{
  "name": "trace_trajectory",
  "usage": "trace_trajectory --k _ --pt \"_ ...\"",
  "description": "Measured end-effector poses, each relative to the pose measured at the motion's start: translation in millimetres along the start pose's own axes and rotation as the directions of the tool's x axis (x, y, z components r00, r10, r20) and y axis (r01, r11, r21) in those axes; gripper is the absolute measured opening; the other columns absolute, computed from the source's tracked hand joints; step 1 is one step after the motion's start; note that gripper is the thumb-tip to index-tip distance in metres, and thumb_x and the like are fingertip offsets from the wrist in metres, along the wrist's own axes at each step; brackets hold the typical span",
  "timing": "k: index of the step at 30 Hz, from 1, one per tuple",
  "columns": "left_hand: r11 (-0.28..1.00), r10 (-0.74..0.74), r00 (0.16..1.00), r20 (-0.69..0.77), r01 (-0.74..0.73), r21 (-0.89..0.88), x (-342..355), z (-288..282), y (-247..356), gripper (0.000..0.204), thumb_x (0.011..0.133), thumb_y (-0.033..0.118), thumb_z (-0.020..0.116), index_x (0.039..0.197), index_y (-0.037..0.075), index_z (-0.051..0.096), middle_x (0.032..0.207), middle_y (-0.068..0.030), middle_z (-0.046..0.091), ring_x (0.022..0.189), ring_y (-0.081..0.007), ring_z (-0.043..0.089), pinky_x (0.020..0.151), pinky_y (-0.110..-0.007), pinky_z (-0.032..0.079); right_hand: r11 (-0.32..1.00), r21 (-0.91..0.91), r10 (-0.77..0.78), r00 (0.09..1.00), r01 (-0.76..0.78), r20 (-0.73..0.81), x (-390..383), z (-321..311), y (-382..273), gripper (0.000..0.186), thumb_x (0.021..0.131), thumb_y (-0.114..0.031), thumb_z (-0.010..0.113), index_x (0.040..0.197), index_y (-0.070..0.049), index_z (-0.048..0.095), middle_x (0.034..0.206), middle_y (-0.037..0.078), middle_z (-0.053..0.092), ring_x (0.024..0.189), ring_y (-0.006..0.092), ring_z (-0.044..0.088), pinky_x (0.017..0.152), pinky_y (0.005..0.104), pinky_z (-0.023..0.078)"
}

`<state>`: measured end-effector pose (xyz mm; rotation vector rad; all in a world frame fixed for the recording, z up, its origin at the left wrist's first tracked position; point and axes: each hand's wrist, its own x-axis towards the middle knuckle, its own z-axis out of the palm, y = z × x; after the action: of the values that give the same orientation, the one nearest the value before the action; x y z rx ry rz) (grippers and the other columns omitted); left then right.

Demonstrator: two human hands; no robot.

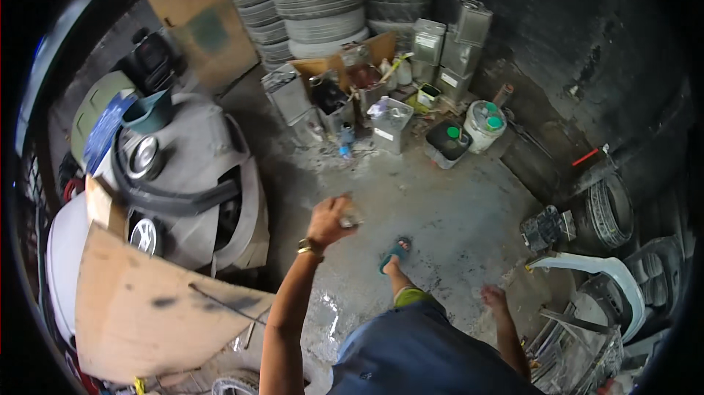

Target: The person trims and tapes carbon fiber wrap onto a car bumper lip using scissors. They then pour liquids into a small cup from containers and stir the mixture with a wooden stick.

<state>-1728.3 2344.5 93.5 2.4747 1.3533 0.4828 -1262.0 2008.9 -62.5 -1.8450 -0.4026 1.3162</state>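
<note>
My left hand (330, 220), with a gold watch (308, 247) at the wrist, is held out over the middle of the floor. Its fingers are closed round a small clear or greyish object (353, 218), blurred and partly hidden by them; I cannot make out its kind. Lower and to the right, my right hand (493, 296) hangs beside my body. Its fingers look loosely curled, and nothing shows in them. Below and between the hands, my foot in a green sandal (396, 254) stands on the wet grey floor (433, 212).
Ahead stand square metal cans (392, 127), a black tub (447, 144) and a white bucket (485, 128), with stacked tyres (319, 3) behind. Grey car bumpers (194, 146) and a plywood sheet (161, 307) fill the left. On the right are a tyre (611, 212) and a curved white panel (623, 278).
</note>
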Motion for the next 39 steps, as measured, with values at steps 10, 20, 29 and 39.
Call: trace_trajectory --k 10,20,29,39 --pt "-0.204 -0.949 0.099 0.299 0.530 -0.823 -129.9 146.8 -223.3 0.060 0.080 0.039 0.074 0.118 0.007 0.041 0.081 -0.0058 0.060 0.058 -0.0126 0.055 0.043 -0.024 0.040 0.876 -0.470 -0.029 0.983 0.113 0.183 305.5 71.8 -183.6 0.028 0.086 -0.020 0.067 0.106 0.000 0.064 0.084 0.004 0.064 0.074 0.0142 0.061 0.066 0.0289 0.052" --pt "-0.604 -0.775 -0.385 0.501 0.218 -0.766 -37.4 147.5 -269.5 0.083 0.070 0.068 0.067 0.125 0.011 0.042 0.082 -0.0116 0.060 0.044 -0.0196 0.050 0.035 -0.026 0.035 0.496 -0.465 -0.520 0.679 0.734 0.518 576.1 357.9 -644.2 0.015 0.086 -0.014 0.065 0.094 -0.002 0.062 0.083 0.008 0.066 0.079 0.0157 0.061 0.073 0.0321 0.049" --pt "-0.201 -0.966 0.031 0.256 0.529 -0.825 317.7 90.0 -373.3 0.067 0.086 0.050 0.062 0.138 0.016 0.037 0.125 -0.0084 0.051 0.099 -0.0214 0.055 0.082 -0.036 0.045 -0.009 -0.883 -0.308 0.839 0.469 0.449 798.2 524.4 -783.4 0.020 0.082 -0.022 0.066 0.093 -0.005 0.065 0.096 0.016 0.067 0.095 0.0335 0.063 0.081 0.0443 0.050" --pt "-0.249 -0.966 -0.058 0.251 0.473 -0.845 467.0 60.9 -244.4 0.069 0.092 0.045 0.054 0.147 0.017 0.024 0.141 -0.0112 0.040 0.125 -0.0246 0.043 0.093 -0.041 0.041 -0.259 -0.923 -0.372 0.852 0.286 0.368 1052.2 612.3 -720.2 0.017 0.085 -0.019 0.057 0.089 -0.012 0.072 0.088 0.011 0.072 0.085 0.0239 0.070 0.072 0.0371 0.054"
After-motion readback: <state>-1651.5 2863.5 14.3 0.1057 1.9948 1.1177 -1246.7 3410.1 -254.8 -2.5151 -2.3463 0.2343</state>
